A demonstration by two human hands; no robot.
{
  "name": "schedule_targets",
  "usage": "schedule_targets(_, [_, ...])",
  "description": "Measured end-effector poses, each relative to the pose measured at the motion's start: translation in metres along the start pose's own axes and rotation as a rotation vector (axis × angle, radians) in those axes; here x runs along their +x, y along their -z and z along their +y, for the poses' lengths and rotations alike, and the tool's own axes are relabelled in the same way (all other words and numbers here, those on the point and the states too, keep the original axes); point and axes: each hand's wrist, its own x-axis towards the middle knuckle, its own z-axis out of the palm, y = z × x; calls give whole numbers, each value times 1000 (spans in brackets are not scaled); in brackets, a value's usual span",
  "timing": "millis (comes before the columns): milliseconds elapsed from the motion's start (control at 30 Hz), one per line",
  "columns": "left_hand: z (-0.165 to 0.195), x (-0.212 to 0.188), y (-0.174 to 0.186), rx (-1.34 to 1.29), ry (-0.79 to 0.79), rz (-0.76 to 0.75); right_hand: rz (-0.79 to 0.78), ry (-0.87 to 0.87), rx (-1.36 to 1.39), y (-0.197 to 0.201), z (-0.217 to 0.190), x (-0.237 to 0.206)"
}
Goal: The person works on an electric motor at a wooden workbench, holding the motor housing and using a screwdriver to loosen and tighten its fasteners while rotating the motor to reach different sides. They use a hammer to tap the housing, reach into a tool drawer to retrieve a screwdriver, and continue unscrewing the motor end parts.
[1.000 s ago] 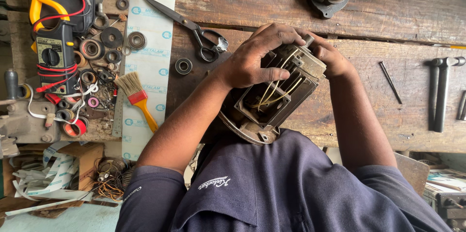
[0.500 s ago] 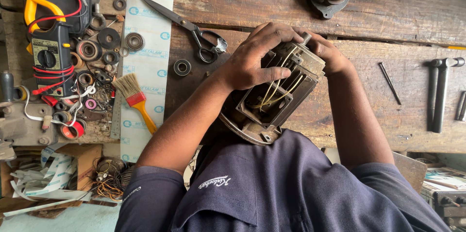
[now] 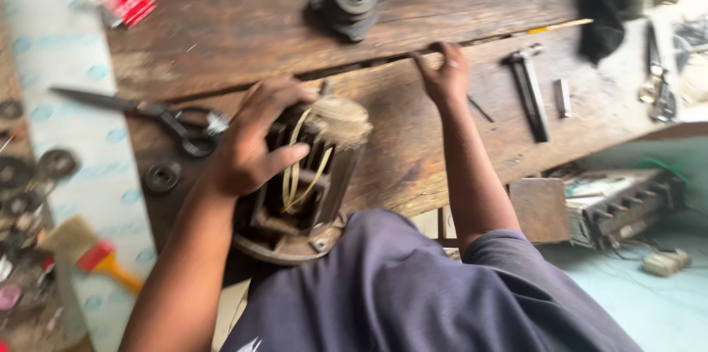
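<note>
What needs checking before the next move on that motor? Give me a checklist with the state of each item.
1. Left hand steadying the motor: ok, palm and fingers lie over its top.
2. Motor supported: ok, it leans between the edge of the wooden bench and the person's lap.
3. Right hand empty: cannot tell, its fingers touch the crack between the bench planks and the picture is blurred.
4. Hammer in reach: ok, it lies just right of the right hand.
5. Scissors away from the left hand: ok, they lie apart on the bench, blades pointing away.
6. Yellowish wires inside the motor undamaged: cannot tell, too blurred.
</note>
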Motion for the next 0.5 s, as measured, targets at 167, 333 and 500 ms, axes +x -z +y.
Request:
schedule_targets(167, [1,5,-4,-82,29,-18,253,-503,-412,56,92,-2])
schedule_targets(333, [-1,4,-2,41,21,-21,-52,-571,-577,74,132,-7])
schedule_targets(500, [1,5,1,12,79,-26,232,-182,-345,75,127,2])
